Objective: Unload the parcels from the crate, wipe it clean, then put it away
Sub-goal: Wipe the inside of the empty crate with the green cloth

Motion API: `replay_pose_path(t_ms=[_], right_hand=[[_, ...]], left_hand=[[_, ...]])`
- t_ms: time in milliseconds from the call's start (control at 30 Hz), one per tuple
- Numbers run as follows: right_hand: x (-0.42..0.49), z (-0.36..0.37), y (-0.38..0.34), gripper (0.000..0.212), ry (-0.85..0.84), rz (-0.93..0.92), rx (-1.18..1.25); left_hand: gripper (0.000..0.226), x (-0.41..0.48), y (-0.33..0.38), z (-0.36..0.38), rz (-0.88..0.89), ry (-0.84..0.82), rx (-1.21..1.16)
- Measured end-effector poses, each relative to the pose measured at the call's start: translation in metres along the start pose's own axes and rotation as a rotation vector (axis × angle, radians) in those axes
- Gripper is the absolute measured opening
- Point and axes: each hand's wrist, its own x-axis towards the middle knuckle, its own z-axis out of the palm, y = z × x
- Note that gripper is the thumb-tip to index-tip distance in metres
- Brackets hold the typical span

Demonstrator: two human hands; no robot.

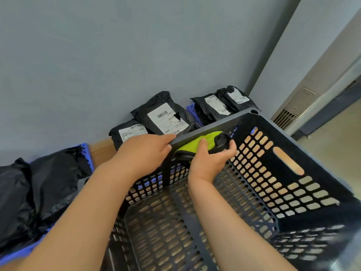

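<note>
A dark grey perforated crate (289, 194) fills the lower right, with nothing inside it. My left hand (144, 153) grips the crate's far rim near its left corner. My right hand (207, 163) holds a yellow-green and black cloth (203, 142) pressed against the inside of that far wall, just under the rim. Black parcels with white labels (166, 118) lie against the wall behind the crate, and two more black parcels (220, 106) lie further right.
Black bags (39, 184) rest on a blue crate (87, 155) at the left. Another blue crate (192, 112) sits under the parcels at the back. A grey wall stands close behind. A doorway and floor (336, 137) open to the right.
</note>
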Motion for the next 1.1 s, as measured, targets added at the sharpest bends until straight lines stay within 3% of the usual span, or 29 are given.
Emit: replay_pose_path(t_ms=[167,300,533,867,1100], right_hand=[[-0.001,0.008,0.017,0.049,-0.005,-0.177,-0.226],[-0.001,0.013,0.05,0.046,0.005,-0.02,-0.433],[0.008,0.013,0.105,0.053,-0.128,0.182,-0.656],[0.02,0.012,0.105,0.052,-0.204,0.399,-0.599],[-0.011,0.015,0.064,0.048,0.018,0.318,-0.347]], left_hand=[[0.047,-0.016,-0.032,-0.007,0.134,-0.084,0.031],[0.048,-0.021,-0.041,0.001,0.164,-0.081,0.013],[0.05,-0.018,-0.045,0.006,0.174,-0.053,0.025],[0.048,-0.015,-0.052,0.013,0.161,-0.039,0.01],[0.042,-0.021,-0.05,0.01,0.126,0.02,-0.068]])
